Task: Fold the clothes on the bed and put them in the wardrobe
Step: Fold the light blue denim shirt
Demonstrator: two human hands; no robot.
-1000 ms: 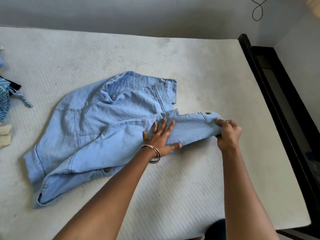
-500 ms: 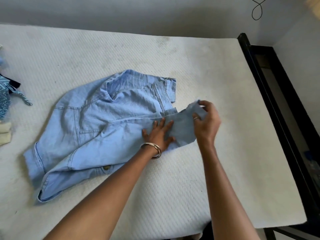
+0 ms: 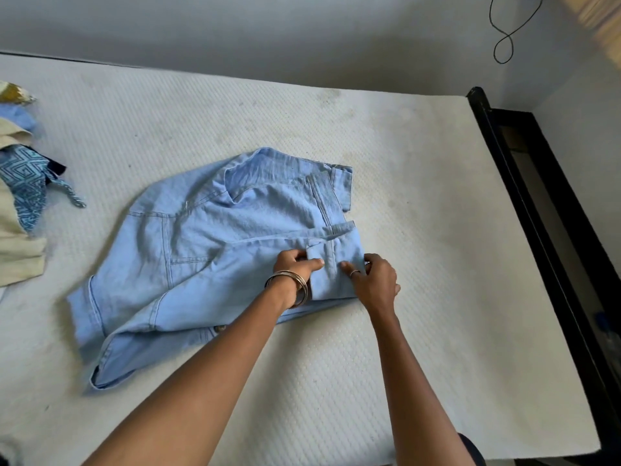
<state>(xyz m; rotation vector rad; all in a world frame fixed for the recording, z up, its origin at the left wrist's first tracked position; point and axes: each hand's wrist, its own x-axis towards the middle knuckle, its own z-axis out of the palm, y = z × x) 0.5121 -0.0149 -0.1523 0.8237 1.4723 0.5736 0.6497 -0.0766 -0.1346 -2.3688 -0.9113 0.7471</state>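
- On the mattress (image 3: 386, 169), mid-bed: light-blue denim jacket (image 3: 208, 250) lies spread but rumpled, collar toward the far side, hem and a button toward the near left.
- Sleeve (image 3: 331, 264) is doubled back over the jacket's right part; both hands work it there.
- Left hand (image 3: 295, 267): fingers curled, thumb pinching the sleeve's cuff edge. Bangles (image 3: 292, 285) sit on that wrist.
- Right hand (image 3: 373, 280): fingertips pressing and gripping the right edge of the folded sleeve; a ring is visible on one finger.
- Risk 1: denim looks stiff; if either hand lets go before the crease is pressed, the sleeve will likely spring open.
- Risk 2: body panel under the fold is wrinkled; folding over it would probably lock in a lopsided, bulky bundle.
- Risk 3: left half is loose and its hem curls up near left; pulling the right side could drag the whole garment askew.
- Pile of other clothes (image 3: 20, 210) waits at the far left edge, well apart, unfolded.
- Black bed frame (image 3: 537, 203) runs along the right; wardrobe not in view.
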